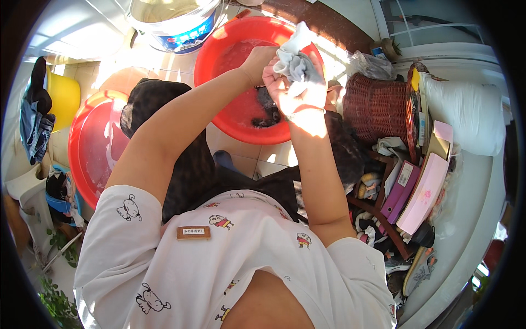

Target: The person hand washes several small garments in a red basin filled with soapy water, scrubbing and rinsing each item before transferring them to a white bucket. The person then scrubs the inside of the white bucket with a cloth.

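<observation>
A bunched white and grey cloth (296, 68) lies in my right hand (298, 88), palm up with the fingers curled round it, above the right side of a red plastic basin (230, 123). My left hand (259, 61) is bent inwards right beside the cloth, over the same basin; its fingertips are hidden, so its hold cannot be made out. Dark wet fabric (267, 109) lies in the basin below my hands, in reddish-looking water with some suds.
A second red basin (74, 152) with liquid stands at the left, near a yellow bucket (65, 98). Behind is a large white bucket (176, 24). At the right are a wicker basket (374, 109), a pink box (425, 193) and several shoes (419, 271).
</observation>
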A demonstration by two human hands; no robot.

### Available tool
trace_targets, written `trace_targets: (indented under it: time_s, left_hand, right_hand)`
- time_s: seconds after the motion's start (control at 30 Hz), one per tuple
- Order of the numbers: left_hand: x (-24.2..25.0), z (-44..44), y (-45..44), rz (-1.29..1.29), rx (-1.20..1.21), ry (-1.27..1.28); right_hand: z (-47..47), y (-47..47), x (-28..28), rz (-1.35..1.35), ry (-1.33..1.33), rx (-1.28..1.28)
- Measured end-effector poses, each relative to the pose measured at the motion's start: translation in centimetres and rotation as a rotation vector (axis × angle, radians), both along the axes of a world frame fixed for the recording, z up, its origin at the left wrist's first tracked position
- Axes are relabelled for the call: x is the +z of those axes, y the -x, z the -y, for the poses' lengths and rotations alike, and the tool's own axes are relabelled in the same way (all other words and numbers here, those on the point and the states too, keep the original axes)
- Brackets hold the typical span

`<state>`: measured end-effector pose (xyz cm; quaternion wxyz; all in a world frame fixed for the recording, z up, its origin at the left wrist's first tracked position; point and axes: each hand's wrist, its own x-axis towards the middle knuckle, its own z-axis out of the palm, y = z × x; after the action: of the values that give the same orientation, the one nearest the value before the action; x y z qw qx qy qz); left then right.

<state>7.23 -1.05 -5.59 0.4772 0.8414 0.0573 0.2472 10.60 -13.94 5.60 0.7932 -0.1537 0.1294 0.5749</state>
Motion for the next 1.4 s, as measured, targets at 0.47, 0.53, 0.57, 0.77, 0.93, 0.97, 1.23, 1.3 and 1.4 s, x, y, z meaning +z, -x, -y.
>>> trace_targets:
  time_s: [0.47,0.53,0.57,0.77,0.93,0.97,1.23,1.3,1.4]
  left_hand:
    - [5.6,-0.2,2.3,-0.562,-0.59,1.101]
    - [5.6,-0.2,2.0,-0.635,-0.711,1.143]
    - [5.5,-0.1,2.1,-0.654,-0.713,1.11]
    - [5.5,0.5,1.1,-0.809,-0.621,0.676]
    - [6.4,1.3,0.6,-0.68,-0.544,0.301]
    - [7.0,2.3,0.8,-0.599,-0.462,0.258]
    - [4.5,3.3,1.1,-0.398,-0.099,-0.28]
    - [4.8,3.2,1.2,-0.31,-0.046,-0.392]
    - [3.4,2.3,0.9,-0.111,0.054,-0.627]
  right_hand:
    - [2.4,-7.3,2.9,3.334,-0.279,0.048]
    - [1.4,-7.5,2.4,3.244,-0.202,0.027]
    - [1.2,-7.5,2.4,3.308,-0.215,0.071]
    - [1.1,-9.4,0.7,3.41,-0.178,0.277]
    - [1.1,-9.9,1.7,3.539,0.237,0.719]
    - [1.3,-9.6,1.9,3.448,0.402,0.893]
    - [0.6,-9.3,0.5,2.628,0.918,1.258]
    - [1.4,-9.7,-0.3,2.333,0.904,1.323]
    - [3.2,-11.3,-3.9,2.241,0.522,1.195]
